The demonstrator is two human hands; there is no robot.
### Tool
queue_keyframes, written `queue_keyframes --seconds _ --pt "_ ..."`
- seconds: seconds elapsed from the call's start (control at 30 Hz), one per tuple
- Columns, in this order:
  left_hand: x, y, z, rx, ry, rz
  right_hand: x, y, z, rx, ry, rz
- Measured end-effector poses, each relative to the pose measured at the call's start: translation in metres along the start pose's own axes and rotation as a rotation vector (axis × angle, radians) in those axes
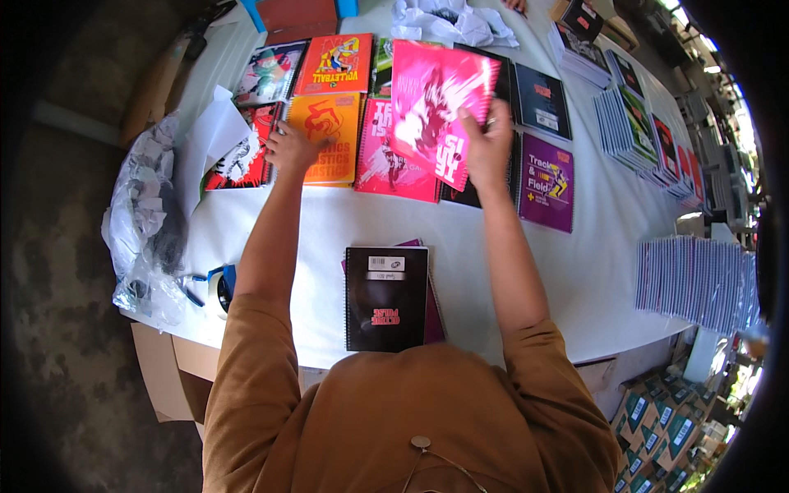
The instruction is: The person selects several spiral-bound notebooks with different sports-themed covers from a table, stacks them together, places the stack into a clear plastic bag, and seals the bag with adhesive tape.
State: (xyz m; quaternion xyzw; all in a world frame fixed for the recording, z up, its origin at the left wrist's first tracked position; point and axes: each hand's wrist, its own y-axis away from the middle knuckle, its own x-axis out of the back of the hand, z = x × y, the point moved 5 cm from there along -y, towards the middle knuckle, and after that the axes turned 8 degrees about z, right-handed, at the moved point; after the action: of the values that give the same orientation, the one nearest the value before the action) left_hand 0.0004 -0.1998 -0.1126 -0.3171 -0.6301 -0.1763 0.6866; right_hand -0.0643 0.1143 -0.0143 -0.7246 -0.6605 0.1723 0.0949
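Observation:
My right hand (pixel 491 149) grips a pink spiral notebook (pixel 427 86) by its right edge, thumb on the cover. It is held tilted over the rows of notebooks and hides part of them. My left hand (pixel 294 149), fingers spread, is over the seam between a red notebook (pixel 246 152) and an orange one (pixel 329 123); whether it touches them I cannot tell. Another pink notebook (pixel 386 168) lies partly beneath the held one. A purple notebook (pixel 546 185) is at the right end of the near row. Close to my body, a black notebook (pixel 386 304) lies on a purple one.
Stacks of notebooks (pixel 629 131) line the table's right side, with a tall stack (pixel 694 279) nearer me. Crumpled plastic wrap (pixel 144 222), white paper (pixel 215 135) and a tape dispenser (pixel 220 289) are at left. More crumpled paper (pixel 460 23) lies at the far edge.

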Motion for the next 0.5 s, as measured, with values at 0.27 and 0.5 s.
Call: queue_keyframes --seconds 0.27,0.5 --pt "0.14 0.017 -0.007 -0.181 1.297 0.296 0.041 0.121 -0.044 -0.532 -0.365 -0.083" --pt "0.09 0.223 -0.087 0.067 0.823 -0.208 0.069 0.21 0.024 -0.493 0.634 -0.491"
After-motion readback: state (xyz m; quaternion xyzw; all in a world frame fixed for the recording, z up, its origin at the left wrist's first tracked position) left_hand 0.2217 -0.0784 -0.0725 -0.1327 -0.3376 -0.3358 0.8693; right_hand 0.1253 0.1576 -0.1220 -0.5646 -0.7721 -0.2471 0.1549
